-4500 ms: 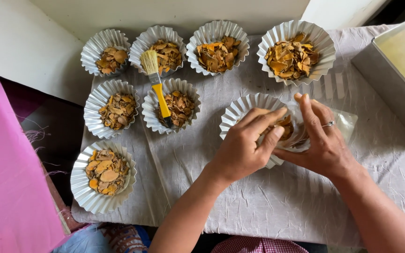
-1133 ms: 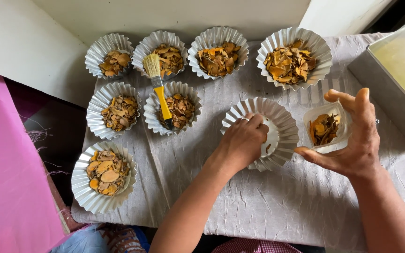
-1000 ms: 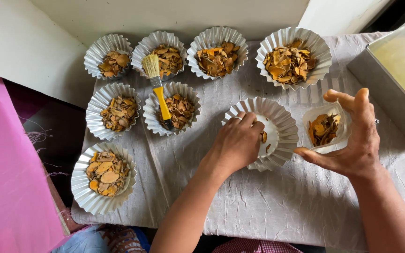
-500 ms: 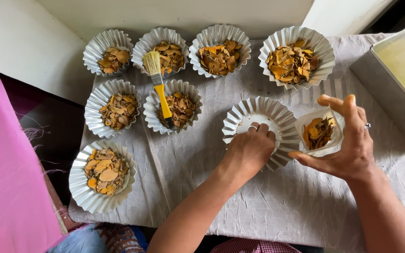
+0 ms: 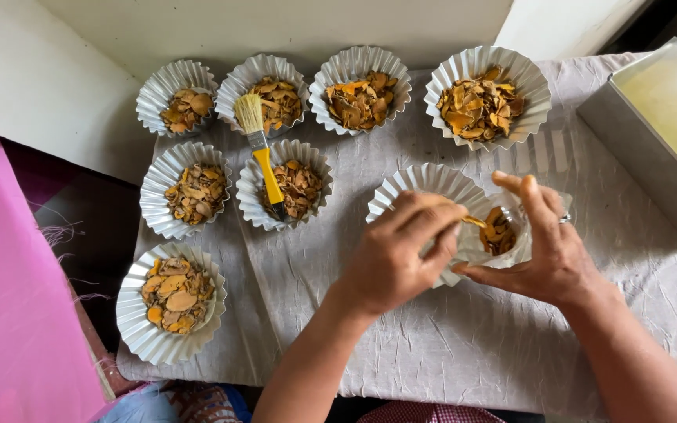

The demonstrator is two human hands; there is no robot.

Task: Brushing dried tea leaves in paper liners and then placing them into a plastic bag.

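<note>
My right hand (image 5: pixel 548 254) holds a small clear bag (image 5: pixel 501 233) of dried orange-brown slices, tilted toward my other hand. My left hand (image 5: pixel 392 254) reaches across to the bag's mouth, and its fingertips pinch an orange slice (image 5: pixel 476 222) there. Both hands hover over a fluted silver mould (image 5: pixel 425 182) on a grey cloth (image 5: pixel 472 345); my left hand hides the inside of the mould.
Several fluted moulds filled with dried slices stand in rows at the back and left. A yellow-handled brush (image 5: pixel 264 160) lies across two of them. A large metal tray (image 5: pixel 648 145) sits at the right edge. A pink surface (image 5: pixel 9 313) lies to the left.
My left hand has come up out of the mould and over to the bag, pinching a slice. My right hand has brought the bag down and leftward, closer to the mould.
</note>
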